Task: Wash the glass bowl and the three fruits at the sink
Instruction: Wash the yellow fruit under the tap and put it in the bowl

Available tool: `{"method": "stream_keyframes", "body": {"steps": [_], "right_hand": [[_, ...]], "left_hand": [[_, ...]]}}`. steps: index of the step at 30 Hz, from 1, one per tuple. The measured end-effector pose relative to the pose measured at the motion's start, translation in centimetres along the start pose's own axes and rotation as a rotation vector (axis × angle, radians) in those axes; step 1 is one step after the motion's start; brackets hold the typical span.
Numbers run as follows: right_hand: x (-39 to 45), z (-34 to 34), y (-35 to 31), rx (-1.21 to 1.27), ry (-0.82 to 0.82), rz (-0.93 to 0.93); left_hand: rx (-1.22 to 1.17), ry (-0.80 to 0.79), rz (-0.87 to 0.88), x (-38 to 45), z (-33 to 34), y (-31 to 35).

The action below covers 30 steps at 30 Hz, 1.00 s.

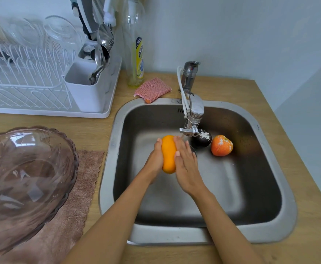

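At my nine o'clock the bowl [25,180] sits on a brown cloth [73,202], with the rack [47,80] at eleven. Moving right, my left hand [154,159] cups the left side of the mango [168,154] over the sink [110,149], and my right hand [186,166] lies against its right side with fingers nearly straight; the mango is pressed between both, just below the tap [193,115]. At one o'clock, a dark fruit [201,139] and an orange fruit [221,145], both dusted white, rest on the sink floor just beside each other.
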State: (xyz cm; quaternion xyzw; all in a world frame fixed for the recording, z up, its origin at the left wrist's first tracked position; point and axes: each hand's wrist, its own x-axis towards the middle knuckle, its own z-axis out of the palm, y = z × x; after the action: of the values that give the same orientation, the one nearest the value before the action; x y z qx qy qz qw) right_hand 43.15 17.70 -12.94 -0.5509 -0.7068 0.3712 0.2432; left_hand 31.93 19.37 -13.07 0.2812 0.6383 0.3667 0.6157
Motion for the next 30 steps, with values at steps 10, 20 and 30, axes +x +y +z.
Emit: {"method": "stream_keyframes", "body": {"steps": [10,20,30], "right_hand": [[0.1,0.1,0.7,-0.132,0.179,0.131],[0.1,-0.4,-0.6,0.22,0.121,0.173],[1.3,-0.7,0.2,0.275,0.056,0.35]], "left_hand": [[0.029,0.075,0.068,0.3,0.0,-0.3],[0.09,0.061,0.099,0.2,0.0,-0.5],[0.265,-0.035,0.294,-0.9,-0.3,-1.4]]}}
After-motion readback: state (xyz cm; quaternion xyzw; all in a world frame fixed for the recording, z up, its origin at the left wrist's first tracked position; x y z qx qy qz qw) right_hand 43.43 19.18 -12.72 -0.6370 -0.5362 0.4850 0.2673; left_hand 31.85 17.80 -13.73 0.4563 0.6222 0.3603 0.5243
